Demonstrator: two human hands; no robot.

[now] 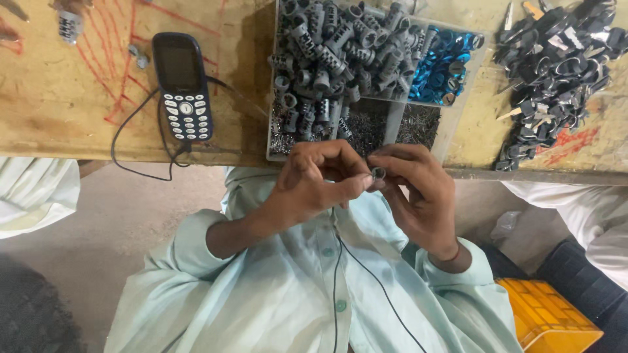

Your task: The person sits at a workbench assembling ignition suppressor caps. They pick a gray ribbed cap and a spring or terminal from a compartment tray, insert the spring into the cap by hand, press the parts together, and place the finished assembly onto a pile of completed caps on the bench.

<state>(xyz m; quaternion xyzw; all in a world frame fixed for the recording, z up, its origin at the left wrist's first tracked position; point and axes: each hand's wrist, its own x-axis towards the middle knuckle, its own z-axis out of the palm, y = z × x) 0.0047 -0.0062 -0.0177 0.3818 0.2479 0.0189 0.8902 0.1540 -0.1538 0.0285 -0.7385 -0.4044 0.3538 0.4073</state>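
Observation:
My left hand and my right hand meet just in front of the table edge, above my lap. Between their fingertips they pinch a small grey metal cylinder. Both hands are closed on it, thumb and forefinger of each touching the part. Right behind the hands a clear compartment tray stands on the wooden table. It holds several grey metal cylinders, blue rings and tiny dark metal bits.
A dark keypad phone with a black cable lies on the table at left. A pile of black-headed keys lies at right. An orange crate sits at lower right. People in white clothes are at both sides.

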